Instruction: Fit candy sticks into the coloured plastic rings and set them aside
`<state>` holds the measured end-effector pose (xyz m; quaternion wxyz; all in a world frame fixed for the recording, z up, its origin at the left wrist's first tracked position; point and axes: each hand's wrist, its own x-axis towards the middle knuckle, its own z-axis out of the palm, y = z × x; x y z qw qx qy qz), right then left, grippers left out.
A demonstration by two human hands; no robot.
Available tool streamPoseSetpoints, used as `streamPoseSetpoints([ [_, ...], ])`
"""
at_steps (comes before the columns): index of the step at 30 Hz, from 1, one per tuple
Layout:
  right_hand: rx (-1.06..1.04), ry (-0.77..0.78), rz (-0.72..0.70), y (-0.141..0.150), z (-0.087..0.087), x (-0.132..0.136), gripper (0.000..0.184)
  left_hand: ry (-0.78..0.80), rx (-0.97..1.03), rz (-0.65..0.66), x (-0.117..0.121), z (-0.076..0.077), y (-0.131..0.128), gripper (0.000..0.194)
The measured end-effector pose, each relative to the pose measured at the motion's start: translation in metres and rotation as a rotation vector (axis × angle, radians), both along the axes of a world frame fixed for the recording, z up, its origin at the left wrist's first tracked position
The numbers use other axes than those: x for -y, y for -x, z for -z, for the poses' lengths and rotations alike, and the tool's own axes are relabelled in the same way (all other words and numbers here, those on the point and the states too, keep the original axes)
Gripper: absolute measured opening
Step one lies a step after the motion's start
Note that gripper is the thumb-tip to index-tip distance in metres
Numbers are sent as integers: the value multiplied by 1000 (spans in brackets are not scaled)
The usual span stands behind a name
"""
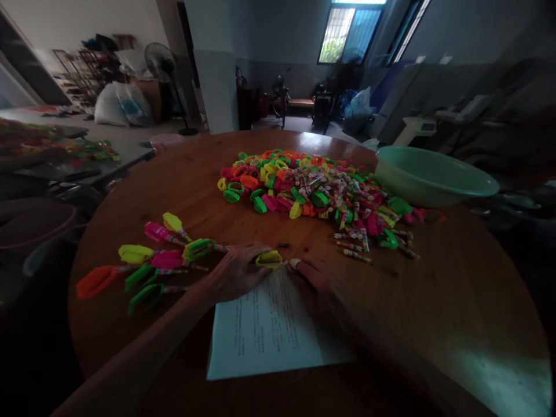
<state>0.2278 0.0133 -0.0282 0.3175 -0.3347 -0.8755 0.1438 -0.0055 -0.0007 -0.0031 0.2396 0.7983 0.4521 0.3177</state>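
Observation:
My left hand (238,270) is closed on a yellow plastic loop (269,259), shaped like a toy watch band, just above a printed sheet of paper (260,330). At the loop's right end, my right hand (317,279) has its fingers pressed together. A white covering (295,263) wraps one fingertip there, and whatever the fingers grip is hidden. To the left lie several loops joined to wrapped candy sticks, among them an orange one (96,281), a pink one (167,259) and a green one (146,298).
Across the round wooden table (434,313) spreads a heap of coloured loops (249,182) and wrapped candy sticks (330,185). A pale green basin (434,176) stands at the right behind it. Farther back are a standing fan (160,62) and stuffed plastic bags (121,104).

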Motion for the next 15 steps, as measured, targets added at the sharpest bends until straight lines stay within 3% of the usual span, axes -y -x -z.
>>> streamPoseSetpoints([
  [7, 35, -97, 9, -1, 7, 0, 21, -52, 4, 0, 0, 3, 0, 23],
  [15, 376, -248, 56, 3, -6, 8, 25, -148, -84, -33, 2, 10, 0, 29],
])
